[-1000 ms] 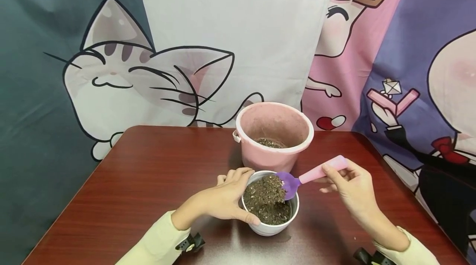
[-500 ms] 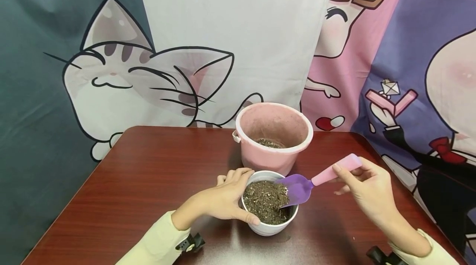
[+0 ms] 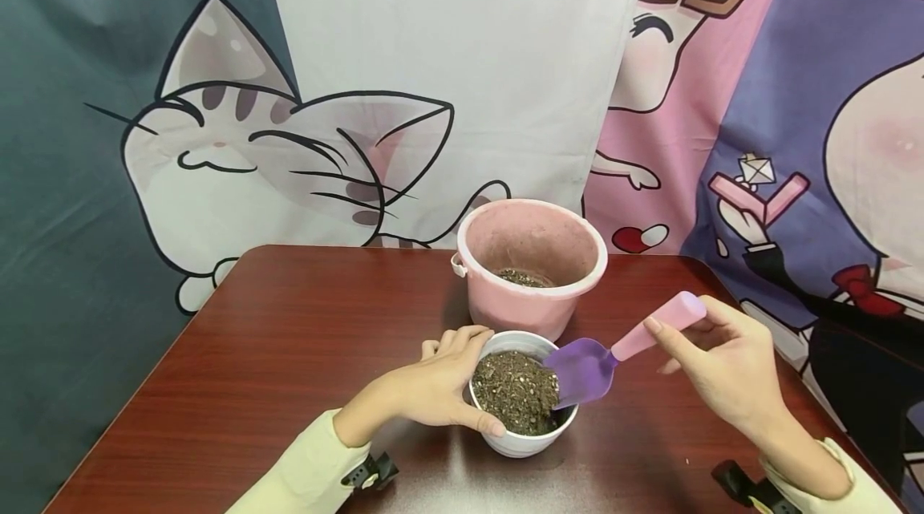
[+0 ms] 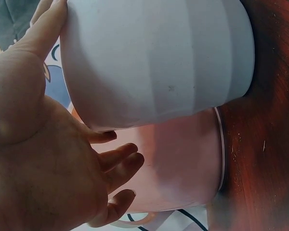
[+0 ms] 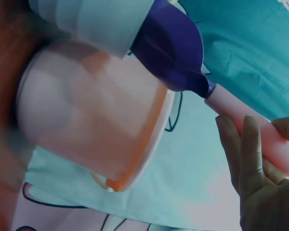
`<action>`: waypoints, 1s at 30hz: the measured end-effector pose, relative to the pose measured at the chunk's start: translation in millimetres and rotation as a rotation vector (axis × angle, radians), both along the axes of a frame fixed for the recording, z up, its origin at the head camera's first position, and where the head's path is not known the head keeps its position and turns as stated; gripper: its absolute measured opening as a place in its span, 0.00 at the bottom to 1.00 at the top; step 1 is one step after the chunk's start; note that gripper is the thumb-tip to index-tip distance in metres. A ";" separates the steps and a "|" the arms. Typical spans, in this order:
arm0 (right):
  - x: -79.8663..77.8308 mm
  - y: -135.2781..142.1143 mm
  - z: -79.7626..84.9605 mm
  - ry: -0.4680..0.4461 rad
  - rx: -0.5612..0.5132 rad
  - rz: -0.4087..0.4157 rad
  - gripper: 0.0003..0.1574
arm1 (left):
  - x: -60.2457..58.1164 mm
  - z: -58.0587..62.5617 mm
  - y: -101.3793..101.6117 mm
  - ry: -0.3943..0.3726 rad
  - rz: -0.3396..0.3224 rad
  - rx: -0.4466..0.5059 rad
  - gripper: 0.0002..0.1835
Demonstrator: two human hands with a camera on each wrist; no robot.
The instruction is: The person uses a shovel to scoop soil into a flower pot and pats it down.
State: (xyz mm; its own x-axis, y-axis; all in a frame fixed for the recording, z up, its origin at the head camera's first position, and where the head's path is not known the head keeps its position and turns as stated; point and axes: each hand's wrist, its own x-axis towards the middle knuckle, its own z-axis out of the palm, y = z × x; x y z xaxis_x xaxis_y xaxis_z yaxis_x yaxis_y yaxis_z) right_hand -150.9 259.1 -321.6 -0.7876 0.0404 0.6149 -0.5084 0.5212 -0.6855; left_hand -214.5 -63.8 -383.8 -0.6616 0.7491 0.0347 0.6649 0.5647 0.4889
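purple scoop [image 3: 586, 371], pinched in the right hand [image 3: 732, 362], slants down leftward over the white pot [image 3: 521, 446] the spread left hand [image 3: 436, 387] touches.

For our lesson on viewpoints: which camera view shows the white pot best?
The head view: it shows the rim of the white pot and the soil inside, with the left hand at its side. The left wrist view shows mostly outer wall, cut off by the frame; the right wrist view, a smaller piece.
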 end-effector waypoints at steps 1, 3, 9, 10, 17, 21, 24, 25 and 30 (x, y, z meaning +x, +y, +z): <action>-0.4 -0.2 1.1 0.010 0.009 0.005 0.14 | 0.1 0.1 0.0 0.000 0.000 0.000 0.59; -1.2 -1.1 2.9 0.016 0.008 0.015 0.15 | 0.2 0.0 -0.1 -0.001 0.002 -0.001 0.59; -4.1 -5.5 6.0 0.024 -0.010 0.048 0.15 | -0.1 -0.8 -0.3 -0.003 0.002 0.001 0.59; -4.5 -6.1 6.6 0.026 -0.014 0.052 0.15 | -0.3 -0.9 -0.3 -0.005 0.002 0.001 0.60; -6.5 -7.6 8.6 0.030 -0.011 0.041 0.14 | -0.3 -0.5 0.1 -0.016 0.001 -0.001 0.60; -7.6 -7.3 9.7 0.042 -0.008 0.040 0.14 | -0.2 -0.3 -0.2 -0.018 0.002 0.001 0.61; -8.5 -7.4 9.1 0.031 -0.019 0.054 0.14 | -0.3 0.2 -0.5 -0.017 0.002 -0.002 0.61; -8.7 -7.4 8.8 0.030 -0.026 0.060 0.13 | -0.4 0.4 -0.5 -0.019 0.001 -0.001 0.61; -9.7 -6.2 7.4 0.025 -0.027 0.046 0.13 | -0.6 0.9 -0.6 -0.027 -0.002 -0.001 0.62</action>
